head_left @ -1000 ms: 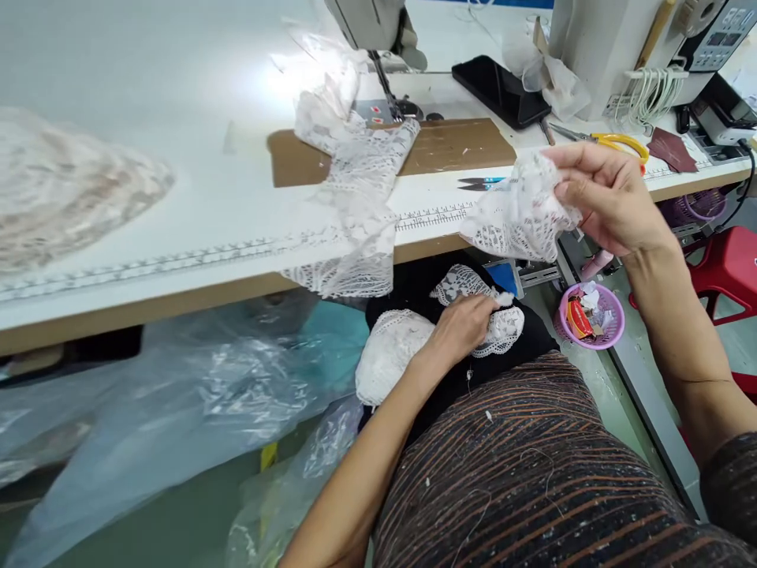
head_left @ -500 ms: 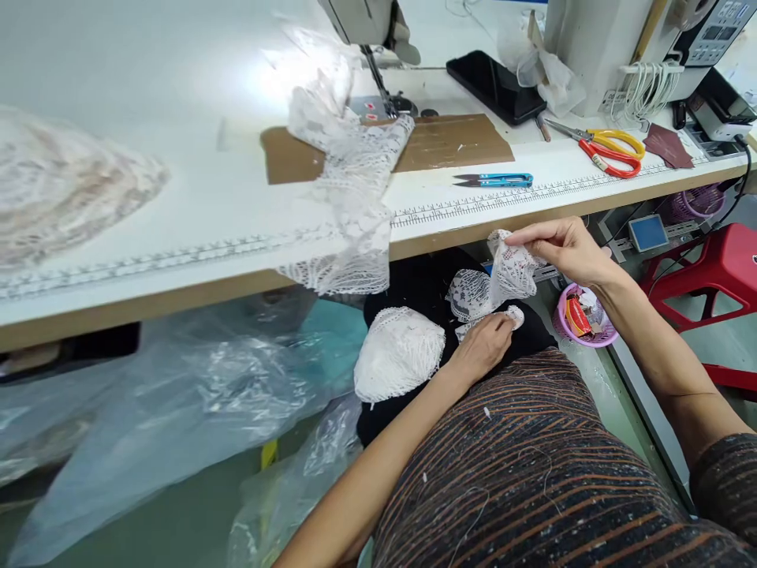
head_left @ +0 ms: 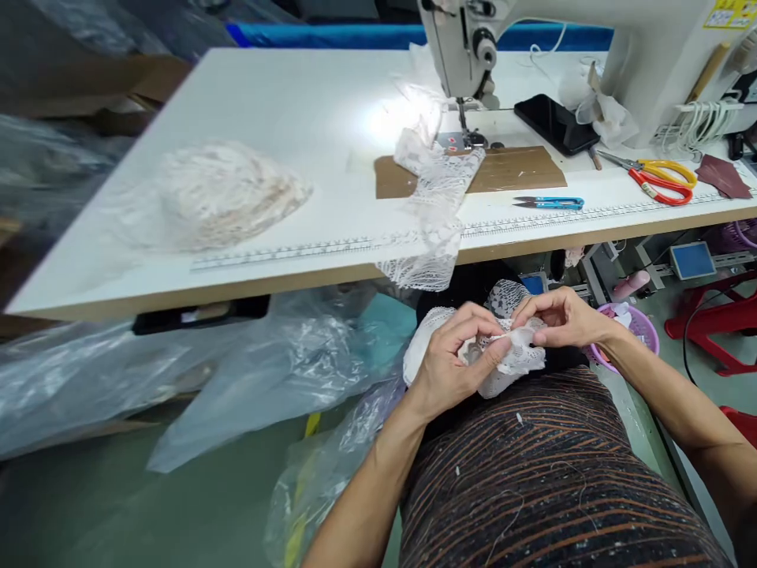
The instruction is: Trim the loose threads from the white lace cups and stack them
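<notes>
Over my lap, both hands pinch a piece of white lace (head_left: 516,356). My left hand (head_left: 458,359) grips its left side between thumb and fingers, and my right hand (head_left: 559,317) pinches its upper right edge. A white padded lace cup (head_left: 419,347) lies on my lap, partly behind my left hand. More patterned lace (head_left: 505,298) shows just above the fingers. On the table, a strip of white lace (head_left: 441,197) runs from under the sewing machine's needle area and hangs over the front edge.
The white table (head_left: 331,205) holds a lace pile (head_left: 230,193), blue thread snips (head_left: 550,203), scissors (head_left: 659,177), a black phone (head_left: 556,124) and a sewing machine (head_left: 464,47). A purple basket (head_left: 649,331) and red stool (head_left: 710,319) stand right; plastic bags (head_left: 236,379) hang below left.
The view has shifted left and up. My hands have come together on the lace; my left hand has risen from my lap, and my right hand has lowered its piece.
</notes>
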`<state>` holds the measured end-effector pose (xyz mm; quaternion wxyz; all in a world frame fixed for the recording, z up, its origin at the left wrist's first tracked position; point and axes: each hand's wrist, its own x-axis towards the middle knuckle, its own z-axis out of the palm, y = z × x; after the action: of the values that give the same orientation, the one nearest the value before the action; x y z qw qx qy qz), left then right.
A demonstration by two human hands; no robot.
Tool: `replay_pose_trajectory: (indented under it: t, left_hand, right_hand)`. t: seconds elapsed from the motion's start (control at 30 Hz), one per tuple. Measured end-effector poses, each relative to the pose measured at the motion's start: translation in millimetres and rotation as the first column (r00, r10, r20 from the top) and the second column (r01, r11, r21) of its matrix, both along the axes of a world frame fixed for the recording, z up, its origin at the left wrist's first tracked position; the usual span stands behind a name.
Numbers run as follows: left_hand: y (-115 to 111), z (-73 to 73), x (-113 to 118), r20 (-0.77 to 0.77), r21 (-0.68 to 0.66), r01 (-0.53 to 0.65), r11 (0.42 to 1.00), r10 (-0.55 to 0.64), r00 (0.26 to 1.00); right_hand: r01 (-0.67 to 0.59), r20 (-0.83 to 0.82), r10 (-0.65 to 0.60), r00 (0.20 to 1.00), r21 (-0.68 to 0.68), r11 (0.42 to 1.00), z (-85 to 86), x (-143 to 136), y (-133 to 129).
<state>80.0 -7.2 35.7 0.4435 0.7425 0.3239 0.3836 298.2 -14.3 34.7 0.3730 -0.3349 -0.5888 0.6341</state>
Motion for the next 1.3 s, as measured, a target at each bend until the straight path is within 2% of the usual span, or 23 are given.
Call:
replay_pose_trajectory:
  t: [0.07, 0.23, 0.3, 0.43, 0.57, 0.8, 0.93, 1.03, 1.17, 1.3]
  left_hand:
    - [3.8, -2.6, -7.6, 0.056, 0.053, -0.005, 0.999, 0.002, 0.998]
    - [11.1, -8.2, -19.7, 0.07, 0.017, 0.191, 0.982, -0.191, 0.979]
    - [12.6, -8.3, -21.3, 0.053, 0.04, 0.208, 0.977, -0.21, 0.976]
    - [12.8, -8.6, -21.1, 0.037, 0.074, 0.178, 0.981, -0.181, 0.983]
    - [10.2, -9.8, -22.1, 0.091, -0.007, 0.122, 0.992, -0.121, 0.988]
    - [4.7, -8.3, -26.1, 0.079, -0.092, 0.054, 0.994, -0.047, 0.996]
    - [4.6, -10.3, -26.0, 0.112, -0.127, -0.049, 0.991, 0.063, 0.992]
    - [5.1, -12.5, -25.3, 0.167, -0.182, -0.134, 0.974, 0.165, 0.972]
    - [5.4, -12.4, -23.4, 0.23, -0.256, -0.18, 0.95, 0.24, 0.943]
    - [6.4, -8.9, -21.8, 0.248, -0.311, -0.194, 0.93, 0.277, 0.929]
  right_hand:
    - [0.005, 0.002, -0.005, 1.0, 0.009, 1.0, 2.6, -6.9, -2.3]
    - [-0.012, 0.127, -0.003, 0.992, 0.112, 0.994, 8.5, -19.2, -4.5]
    - [-0.034, 0.168, 0.007, 0.986, 0.163, 0.986, 9.4, -22.2, -4.9]
    - [-0.053, 0.251, -0.01, 0.968, 0.243, 0.968, 10.5, -26.5, -5.9]
    - [-0.032, 0.296, -0.065, 0.953, 0.311, 0.95, 9.9, -29.3, -6.0]
    - [0.082, 0.232, -0.177, 0.956, 0.37, 0.925, 2.3, -34.2, -7.7]
    - [0.158, 0.166, -0.219, 0.962, 0.317, 0.935, -0.5, -38.5, -9.2]
    - [0.254, 0.089, -0.276, 0.957, 0.198, 0.947, -3.6, -44.8, -8.9]
    - [0.359, 0.002, -0.359, 0.933, 0.02, 0.933, -7.3, -55.5, -7.7]
    - [0.429, -0.024, -0.431, 0.902, -0.059, 0.901, -8.4, -62.3, -6.8]
